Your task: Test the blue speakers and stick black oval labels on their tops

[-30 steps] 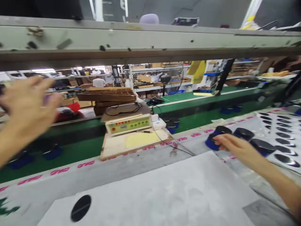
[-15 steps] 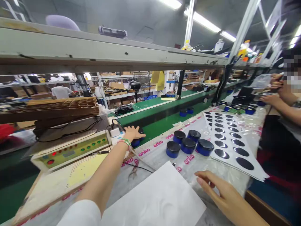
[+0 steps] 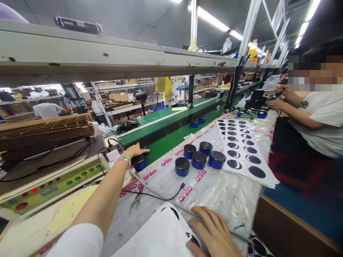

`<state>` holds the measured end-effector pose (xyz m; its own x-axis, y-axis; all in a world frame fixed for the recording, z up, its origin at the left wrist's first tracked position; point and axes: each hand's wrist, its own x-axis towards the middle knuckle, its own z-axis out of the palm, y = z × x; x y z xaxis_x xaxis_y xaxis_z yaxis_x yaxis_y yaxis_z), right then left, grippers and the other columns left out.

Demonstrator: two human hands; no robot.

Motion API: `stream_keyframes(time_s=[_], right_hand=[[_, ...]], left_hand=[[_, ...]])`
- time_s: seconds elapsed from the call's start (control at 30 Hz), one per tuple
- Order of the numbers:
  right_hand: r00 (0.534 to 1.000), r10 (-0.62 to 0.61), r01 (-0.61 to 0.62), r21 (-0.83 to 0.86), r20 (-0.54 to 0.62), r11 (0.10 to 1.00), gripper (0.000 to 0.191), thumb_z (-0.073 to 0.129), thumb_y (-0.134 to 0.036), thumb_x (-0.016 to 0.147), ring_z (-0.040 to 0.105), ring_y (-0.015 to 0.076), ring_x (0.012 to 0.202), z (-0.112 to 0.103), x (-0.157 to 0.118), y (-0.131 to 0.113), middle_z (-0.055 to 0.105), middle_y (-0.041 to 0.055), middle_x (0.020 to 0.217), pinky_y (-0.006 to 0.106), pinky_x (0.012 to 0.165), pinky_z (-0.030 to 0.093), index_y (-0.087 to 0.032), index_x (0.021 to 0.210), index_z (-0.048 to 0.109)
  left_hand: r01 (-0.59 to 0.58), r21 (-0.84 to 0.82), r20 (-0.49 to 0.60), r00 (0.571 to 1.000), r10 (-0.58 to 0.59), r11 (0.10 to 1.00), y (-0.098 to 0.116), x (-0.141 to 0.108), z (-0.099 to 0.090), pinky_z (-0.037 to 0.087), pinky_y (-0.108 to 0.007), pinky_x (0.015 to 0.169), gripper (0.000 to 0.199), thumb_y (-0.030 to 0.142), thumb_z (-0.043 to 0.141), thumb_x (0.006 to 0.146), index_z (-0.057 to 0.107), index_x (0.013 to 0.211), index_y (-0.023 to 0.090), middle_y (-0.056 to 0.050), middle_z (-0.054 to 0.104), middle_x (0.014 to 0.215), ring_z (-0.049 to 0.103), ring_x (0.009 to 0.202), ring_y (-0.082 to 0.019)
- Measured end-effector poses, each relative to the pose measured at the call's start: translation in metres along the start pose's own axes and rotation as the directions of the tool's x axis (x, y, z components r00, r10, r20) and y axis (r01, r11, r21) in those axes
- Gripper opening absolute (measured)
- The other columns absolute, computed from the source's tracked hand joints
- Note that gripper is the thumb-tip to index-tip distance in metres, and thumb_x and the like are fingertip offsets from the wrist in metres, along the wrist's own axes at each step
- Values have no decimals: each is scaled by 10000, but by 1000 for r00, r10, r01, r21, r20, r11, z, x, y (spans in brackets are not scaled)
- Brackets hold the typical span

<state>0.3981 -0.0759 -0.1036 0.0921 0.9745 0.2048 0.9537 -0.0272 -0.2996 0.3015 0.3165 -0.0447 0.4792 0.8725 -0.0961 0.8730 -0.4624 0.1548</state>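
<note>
My left hand [image 3: 135, 151] reaches out to the green belt, its thumb stretched to the right, over a round blue unit with a black top [image 3: 139, 162]. Some of its fingers are hidden behind the unit. My right hand [image 3: 213, 230] is at the right edge of a white sheet [image 3: 152, 235] in front of me, thumb and fingers closed at that edge. Parts of round black stickers [image 3: 191, 238] show along the edge. Several more blue units with black tops [image 3: 199, 160] stand on the plastic-covered table, beside sheets of black round stickers [image 3: 245, 151].
A control box with lit buttons [image 3: 50, 189] stands on the left, with cardboard dividers [image 3: 45, 142] on top. A thin black cable [image 3: 171, 196] and a grey cable cross the table. A shelf beam [image 3: 120, 57] runs overhead. On the right a co-worker [image 3: 308, 110] handles parts.
The view has turned right. My right hand has moved onto the white sheet's edge, where black stickers now show. My left hand has come down closer around the blue unit.
</note>
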Motion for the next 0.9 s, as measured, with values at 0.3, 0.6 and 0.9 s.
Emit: stream_keyframes(time_s=[0.3, 0.6, 0.9], right_hand=[[995, -82, 85, 45, -61, 995, 600, 506, 103, 668, 520, 332, 1103, 0, 64, 20, 565, 157, 1243, 525, 907, 443, -169, 1193, 601], [889, 311, -173, 382, -335, 908, 265, 531, -331, 943, 580, 216, 1030, -73, 128, 149, 568, 83, 1205, 433, 881, 487, -183, 1160, 571], [893, 409, -241, 568, -189, 787, 293, 563, -316, 929, 590, 219, 1032, -33, 155, 179, 570, 85, 1215, 436, 871, 501, -175, 1186, 563]], left_hand=[[-192, -24, -156, 970, 186, 981, 68, -21, -16, 502, -446, 875, 371, 353, 554, 902, 522, 1219, 164, -95, 562, 1217, 587, 1044, -227], [-314, -136, 60, 944, 324, 940, 148, -56, 25, 512, -433, 857, 354, 351, 552, 904, 533, 1201, 160, -92, 579, 1188, 600, 1015, -218], [-194, -174, 109, 971, 214, 965, 140, -86, 28, 493, -460, 891, 381, 356, 548, 905, 514, 1234, 167, -100, 548, 1244, 578, 1067, -236]])
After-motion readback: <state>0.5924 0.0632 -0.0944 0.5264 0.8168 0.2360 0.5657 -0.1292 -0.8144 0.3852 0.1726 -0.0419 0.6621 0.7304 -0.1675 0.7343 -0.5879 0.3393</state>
